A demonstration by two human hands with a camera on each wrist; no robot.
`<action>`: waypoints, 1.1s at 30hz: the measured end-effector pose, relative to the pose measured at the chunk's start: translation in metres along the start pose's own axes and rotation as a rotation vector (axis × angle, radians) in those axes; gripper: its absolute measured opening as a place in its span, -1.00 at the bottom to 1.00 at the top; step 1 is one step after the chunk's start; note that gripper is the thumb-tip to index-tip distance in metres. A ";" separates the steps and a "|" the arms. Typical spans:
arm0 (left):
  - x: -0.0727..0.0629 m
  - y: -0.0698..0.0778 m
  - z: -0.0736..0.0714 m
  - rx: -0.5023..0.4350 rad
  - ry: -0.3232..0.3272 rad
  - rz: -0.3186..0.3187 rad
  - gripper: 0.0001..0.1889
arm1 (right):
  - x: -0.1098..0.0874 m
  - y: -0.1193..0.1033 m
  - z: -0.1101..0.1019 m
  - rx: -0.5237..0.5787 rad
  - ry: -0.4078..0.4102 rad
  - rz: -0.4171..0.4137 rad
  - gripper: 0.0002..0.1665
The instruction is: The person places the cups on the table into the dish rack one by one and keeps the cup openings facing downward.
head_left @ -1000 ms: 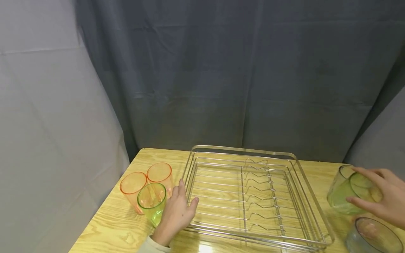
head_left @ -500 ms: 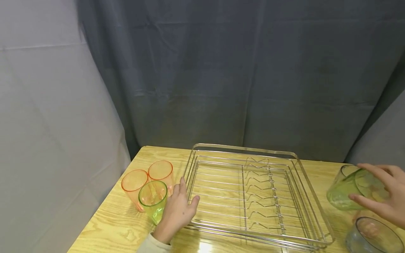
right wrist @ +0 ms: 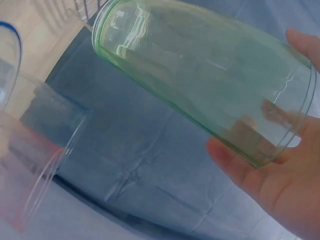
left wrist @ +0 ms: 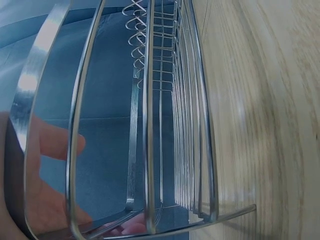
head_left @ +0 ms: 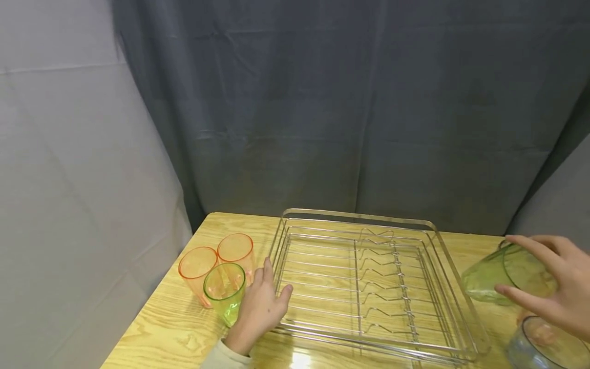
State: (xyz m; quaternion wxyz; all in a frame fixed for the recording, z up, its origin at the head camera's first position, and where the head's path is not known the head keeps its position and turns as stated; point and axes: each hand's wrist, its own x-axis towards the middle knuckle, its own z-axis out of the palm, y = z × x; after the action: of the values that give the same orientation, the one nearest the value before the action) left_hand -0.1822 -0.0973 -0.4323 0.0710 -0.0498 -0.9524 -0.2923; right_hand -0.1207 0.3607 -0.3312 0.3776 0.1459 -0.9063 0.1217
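Left of the rack [head_left: 359,216]: front orange cup [head_left: 197,274], rear orange cup [head_left: 236,253] and left green cup [head_left: 226,289], all standing mouth up on the table [head_left: 156,333], close together. Left hand [head_left: 260,307] is at the rack's left side near the front corner, back of hand up, fingers pointing toward the rear, thumb out to the right over the wires. It sits just beside the left green cup; touching or not, can't tell. Also can't tell if it grips the rack's rim or only rests there. Right hand [head_left: 571,282] is off the rack's right side, reaching in from the right, thumb on the near side. It grasps the held green cup [head_left: 490,274] by the mouth end. That cup lies to the left of the hand, tilted, base toward the rack. Blue-grey cup [head_left: 544,351] stands right of the rack's front corner, partly cut off by the frame. Left wrist view adds fingers showing past the rack's wires, hidden from the head. Right wrist view adds the digits spread around the held cup's mouth and a pink cup [right wrist: 30,185], mostly hidden in the head view.
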 end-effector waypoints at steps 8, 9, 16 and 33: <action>0.000 -0.001 0.000 0.004 0.004 -0.001 -0.07 | 0.007 -0.015 -0.004 0.029 -0.018 -0.053 0.24; 0.000 -0.001 0.000 0.005 0.005 -0.002 -0.07 | 0.007 -0.016 -0.004 0.035 -0.019 -0.060 0.24; 0.000 0.000 0.000 0.000 0.014 0.011 -0.08 | 0.008 -0.030 -0.004 0.086 -0.046 -0.071 0.21; 0.000 0.000 0.000 0.005 -0.001 0.000 -0.08 | 0.007 -0.054 0.002 0.135 -0.198 0.017 0.06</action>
State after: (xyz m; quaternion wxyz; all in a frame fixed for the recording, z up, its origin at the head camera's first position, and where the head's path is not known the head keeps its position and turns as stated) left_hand -0.1823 -0.0975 -0.4324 0.0705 -0.0496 -0.9532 -0.2899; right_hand -0.1077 0.3083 -0.3216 0.2745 0.1745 -0.9300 0.1710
